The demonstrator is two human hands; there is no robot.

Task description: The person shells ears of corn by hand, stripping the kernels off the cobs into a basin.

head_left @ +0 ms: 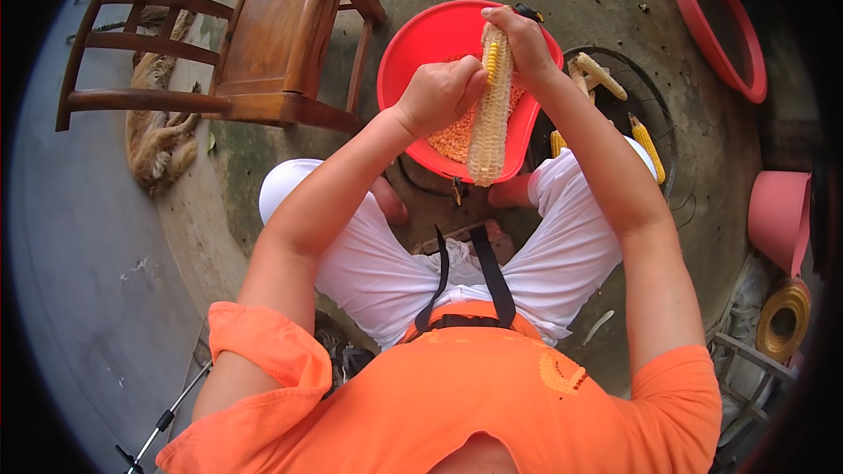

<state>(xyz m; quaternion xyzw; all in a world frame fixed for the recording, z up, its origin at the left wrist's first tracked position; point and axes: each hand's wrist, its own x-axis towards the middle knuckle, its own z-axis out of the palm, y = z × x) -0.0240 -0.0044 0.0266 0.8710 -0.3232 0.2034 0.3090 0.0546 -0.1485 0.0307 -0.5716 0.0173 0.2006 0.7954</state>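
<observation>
My right hand [524, 42] is closed around the far end of a corn cob [490, 132], which tilts over a red plastic basin [402, 53]. Most of the cob is bare and pale, with a short strip of yellow kernels left near its upper part. My left hand [446, 94] is curled into a fist against the left side of the cob, its thumb side next to the kernels. Whatever its fingers enclose is hidden. Loose orange-yellow kernels [450, 142] lie in the basin below both hands.
Stripped cobs [602, 76] and an ear of yellow corn [645, 145] lie in a dark round container right of the basin. A wooden chair [263, 44] stands at the left. Another red basin [752, 53] and a pink bucket [777, 215] are at the far right.
</observation>
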